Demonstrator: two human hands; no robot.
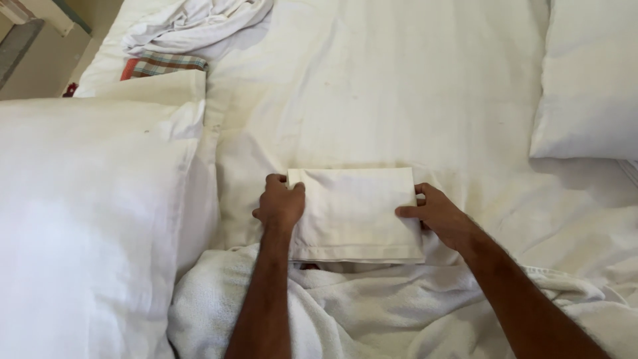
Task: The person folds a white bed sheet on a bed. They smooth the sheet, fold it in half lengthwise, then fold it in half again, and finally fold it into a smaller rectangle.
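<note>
A folded white cloth (pixel 355 213), a neat rectangle, lies on the white bed sheet (pixel 399 100) in the lower middle of the head view. My left hand (pixel 280 205) grips its left edge, thumb on top near the upper corner. My right hand (pixel 438 216) holds its right edge, thumb pressed on the cloth's surface. Both forearms reach in from the bottom of the frame.
A large white pillow (pixel 86 219) fills the left side and another white pillow (pixel 588 80) lies at the upper right. A textured white towel (pixel 372 312) is bunched below the folded cloth. Crumpled white fabric (pixel 199 23) and a plaid cloth (pixel 163 64) lie at the upper left.
</note>
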